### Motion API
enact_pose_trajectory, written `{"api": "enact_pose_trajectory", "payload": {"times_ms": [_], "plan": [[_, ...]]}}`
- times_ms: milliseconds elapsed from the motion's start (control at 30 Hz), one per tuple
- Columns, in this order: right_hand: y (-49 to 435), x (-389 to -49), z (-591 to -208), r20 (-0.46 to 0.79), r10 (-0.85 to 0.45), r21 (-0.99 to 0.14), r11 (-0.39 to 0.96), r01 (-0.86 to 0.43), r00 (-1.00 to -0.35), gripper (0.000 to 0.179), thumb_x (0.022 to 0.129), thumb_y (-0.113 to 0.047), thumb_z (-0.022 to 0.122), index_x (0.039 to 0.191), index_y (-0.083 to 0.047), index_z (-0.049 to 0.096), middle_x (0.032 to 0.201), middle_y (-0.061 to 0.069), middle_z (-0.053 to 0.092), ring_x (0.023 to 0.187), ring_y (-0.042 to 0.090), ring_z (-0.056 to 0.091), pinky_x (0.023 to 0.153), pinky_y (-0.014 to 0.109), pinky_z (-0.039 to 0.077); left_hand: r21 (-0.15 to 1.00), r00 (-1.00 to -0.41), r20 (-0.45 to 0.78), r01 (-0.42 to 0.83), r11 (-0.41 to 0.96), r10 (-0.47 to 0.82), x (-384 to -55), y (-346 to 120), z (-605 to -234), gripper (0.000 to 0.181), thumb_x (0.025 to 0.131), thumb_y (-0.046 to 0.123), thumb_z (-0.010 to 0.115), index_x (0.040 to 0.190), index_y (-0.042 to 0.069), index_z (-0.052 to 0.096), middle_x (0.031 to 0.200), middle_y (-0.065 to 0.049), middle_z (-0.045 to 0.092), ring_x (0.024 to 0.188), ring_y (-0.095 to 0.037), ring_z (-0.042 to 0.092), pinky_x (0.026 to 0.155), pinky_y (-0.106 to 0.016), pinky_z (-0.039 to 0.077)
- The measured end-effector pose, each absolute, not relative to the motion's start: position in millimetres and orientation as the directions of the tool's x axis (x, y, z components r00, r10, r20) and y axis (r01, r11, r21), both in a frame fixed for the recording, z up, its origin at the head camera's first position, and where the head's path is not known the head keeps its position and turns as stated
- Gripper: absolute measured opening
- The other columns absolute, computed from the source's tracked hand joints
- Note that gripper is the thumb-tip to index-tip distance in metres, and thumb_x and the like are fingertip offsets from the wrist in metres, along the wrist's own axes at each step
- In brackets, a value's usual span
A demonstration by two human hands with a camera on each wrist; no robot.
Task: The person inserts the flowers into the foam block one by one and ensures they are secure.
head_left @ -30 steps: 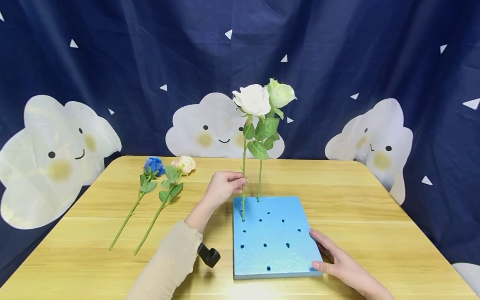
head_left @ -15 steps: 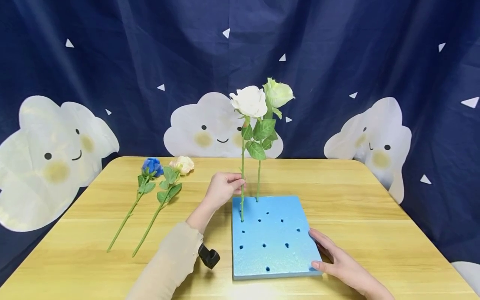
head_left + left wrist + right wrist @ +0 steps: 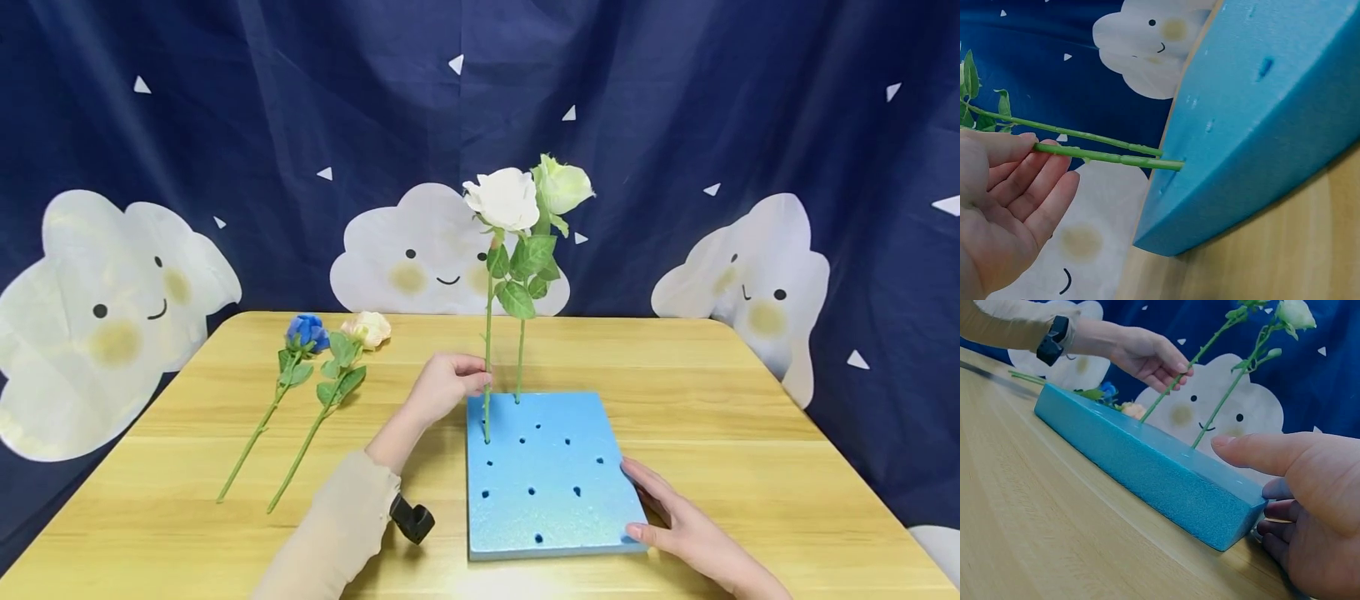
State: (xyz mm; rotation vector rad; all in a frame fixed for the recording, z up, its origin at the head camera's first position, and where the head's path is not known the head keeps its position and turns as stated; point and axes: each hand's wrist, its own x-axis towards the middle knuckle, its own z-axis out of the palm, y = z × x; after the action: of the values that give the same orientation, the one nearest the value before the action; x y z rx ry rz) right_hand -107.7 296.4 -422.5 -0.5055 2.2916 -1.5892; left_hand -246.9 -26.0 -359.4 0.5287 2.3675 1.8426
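Right hand [image 3: 678,527]: fingers extended along the block's right side, thumb over its near corner; bracing rather than clasping. Firm pressure here should stop sliding.

Rectangular bright-blue foam block [image 3: 603,512]: flat on a pale wood-grain table [image 3: 735,408]; top pierced with holes (irregularly spaced, several unfilled).

Left hand [image 3: 442,385]: thumb and fingertips pinch a green stem just above the block's top, remaining fingers loose. A low pinch probably limits bending during a downward push.

Full-headed white artificial rose [image 3: 501,198]: held by that stem, upright, its foot in a hole near the block's left edge; depth hidden. Pressing straight along the stem would likely seat it best.

Pale-green artificial rose [image 3: 566,187]: standing in a hole at the far edge; its foliage overlaps the white one's from the head view, so avoid snagging.

Blue artificial rose [image 3: 307,332] and cream artificial rose [image 3: 367,330]: lying leftward, well apart.
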Motion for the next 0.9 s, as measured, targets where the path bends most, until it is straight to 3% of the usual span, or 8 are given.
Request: {"api": "enact_pose_trajectory", "payload": {"times_ms": [100, 267, 633, 900], "plan": [[297, -107, -423, -0.060, -0.452, -0.942, 0.320, -0.099, -0.890, 0.069, 0.094, -0.011, 0.054, 0.146, 0.005, 0.011, 0.148, 0.033, 0.002, 0.118, -0.021, 0.022, 0.094, 0.003, 0.023, 0.941, -0.934, 0.140, 0.229, 0.250, 0.330, -246, -27, -365, 0.015, 0.086, 0.004, 0.064, 0.098, -0.005, 0.068, 0.090, -0.014, 0.068, 0.078, -0.023, 0.066, 0.072, -0.033, 0.055], [298, -107, -424, -0.067, -0.453, -0.947, 0.311, -0.086, -0.889, 0.068, 0.095, -0.011, 0.053, 0.146, 0.004, 0.011, 0.148, 0.032, 0.001, 0.118, -0.022, 0.022, 0.093, 0.003, 0.023, 0.928, -0.928, 0.148, 0.250, 0.276, 0.343, -246, -27, -372, 0.015, 0.087, 0.006, 0.064, 0.097, -0.004, 0.069, 0.090, -0.014, 0.068, 0.077, -0.023, 0.066, 0.070, -0.031, 0.055], [297, -108, -424, -0.048, -0.451, -0.944, 0.312, -0.107, -0.891, 0.067, 0.095, -0.009, 0.053, 0.146, 0.005, 0.011, 0.148, 0.033, 0.002, 0.119, -0.021, 0.022, 0.094, 0.003, 0.023, 0.895, -0.926, 0.156, 0.280, 0.348, 0.345, -244, -27, -371, 0.011, 0.087, 0.009, 0.064, 0.087, 0.001, 0.072, 0.078, -0.006, 0.068, 0.071, -0.024, 0.066, 0.065, -0.027, 0.054], [297, -108, -423, -0.039, -0.450, -0.942, 0.314, -0.116, -0.892, 0.067, 0.095, -0.009, 0.053, 0.146, 0.004, 0.012, 0.148, 0.032, 0.003, 0.120, -0.020, 0.022, 0.094, 0.003, 0.023, 0.874, -0.922, 0.171, 0.305, 0.379, 0.348, -241, -26, -371, 0.016, 0.088, 0.009, 0.063, 0.096, -0.003, 0.071, 0.078, -0.007, 0.069, 0.066, -0.017, 0.066, 0.065, -0.027, 0.055]]}}
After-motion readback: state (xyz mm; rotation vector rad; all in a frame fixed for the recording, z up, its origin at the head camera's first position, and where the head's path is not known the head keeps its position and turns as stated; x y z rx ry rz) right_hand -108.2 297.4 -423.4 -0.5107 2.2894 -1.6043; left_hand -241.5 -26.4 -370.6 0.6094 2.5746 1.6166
